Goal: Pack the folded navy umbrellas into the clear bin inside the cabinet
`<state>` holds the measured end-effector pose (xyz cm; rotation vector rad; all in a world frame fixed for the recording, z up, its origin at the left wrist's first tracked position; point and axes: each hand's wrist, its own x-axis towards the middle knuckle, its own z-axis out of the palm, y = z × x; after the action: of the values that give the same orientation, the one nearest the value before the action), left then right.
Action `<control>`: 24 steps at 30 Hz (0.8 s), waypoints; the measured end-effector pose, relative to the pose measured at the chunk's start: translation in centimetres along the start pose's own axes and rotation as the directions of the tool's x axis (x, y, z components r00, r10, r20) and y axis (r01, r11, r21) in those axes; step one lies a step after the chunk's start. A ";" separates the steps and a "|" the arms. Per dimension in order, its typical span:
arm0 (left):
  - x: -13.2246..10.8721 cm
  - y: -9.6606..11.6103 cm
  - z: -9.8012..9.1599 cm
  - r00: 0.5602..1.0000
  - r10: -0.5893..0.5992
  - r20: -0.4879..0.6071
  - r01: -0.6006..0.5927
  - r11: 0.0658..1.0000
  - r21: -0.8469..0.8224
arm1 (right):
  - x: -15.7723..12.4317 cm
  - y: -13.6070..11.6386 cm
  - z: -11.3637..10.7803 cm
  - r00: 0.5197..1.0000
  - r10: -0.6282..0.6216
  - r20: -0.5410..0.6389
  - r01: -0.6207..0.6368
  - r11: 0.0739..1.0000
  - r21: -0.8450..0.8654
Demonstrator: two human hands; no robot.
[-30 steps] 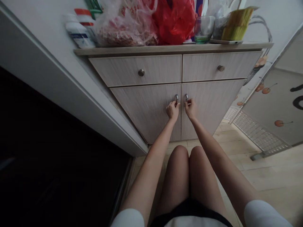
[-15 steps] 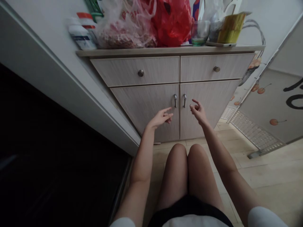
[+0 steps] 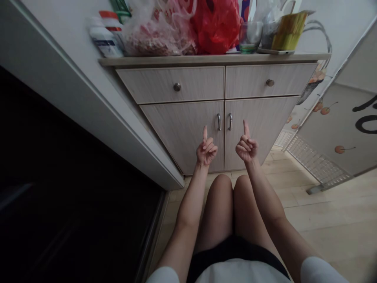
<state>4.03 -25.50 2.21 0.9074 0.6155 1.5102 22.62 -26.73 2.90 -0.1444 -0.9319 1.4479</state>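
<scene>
Through the head camera I see my left hand [image 3: 207,152] and right hand [image 3: 246,148] raised at lower centre, each grip clenched on nothing with one finger up, near but not touching the left door handle [image 3: 218,122] and right door handle [image 3: 230,122] on the wooden cabinet [image 3: 182,137] mid-frame.

The left hand [image 3: 206,152] and right hand [image 3: 246,148] were curled, each with one finger [image 3: 246,128] pointing up, near but not touching the metal door handles [image 3: 224,122] of a wood-grain cabinet [image 3: 182,137]. A red plastic bag [image 3: 216,27] and a glass tumbler [image 3: 250,37] sat on the countertop [image 3: 206,59] above.
</scene>
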 end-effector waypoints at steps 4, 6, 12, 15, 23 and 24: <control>0.1 -1.9 -0.7 0.998 -0.062 -0.010 0.061 0.997 -0.056 | 0.2 1.6 -1.9 0.992 0.046 -0.117 -0.059 0.992 -0.109; 0.0 -2.5 -1.0 0.997 -0.079 -0.003 0.079 0.994 -0.081 | 0.1 2.0 -2.5 0.989 0.054 -0.138 -0.072 0.990 -0.124; -0.1 -2.2 -1.1 0.995 -0.094 0.031 0.095 0.994 -0.060 | 0.1 1.5 -2.8 0.986 0.030 -0.161 -0.062 0.979 -0.196; 0.0 -1.9 -1.0 0.996 -0.076 0.047 0.079 0.995 -0.055 | 0.5 1.0 -2.9 0.988 -0.002 -0.156 -0.042 0.959 -0.280; 6.1 -3.5 0.8 0.999 0.040 -0.015 -0.023 0.787 0.616 | 5.8 3.4 -6.1 0.953 -0.233 -0.197 -0.075 0.446 -0.892; 7.3 -3.8 1.2 0.990 0.135 -0.042 -0.061 0.672 0.738 | 6.8 3.9 -6.5 0.940 -0.299 -0.162 -0.064 0.315 -0.947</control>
<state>7.23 -17.96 1.21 1.5090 1.3268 1.3989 22.57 -17.16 -0.62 -1.1559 -1.3957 0.4908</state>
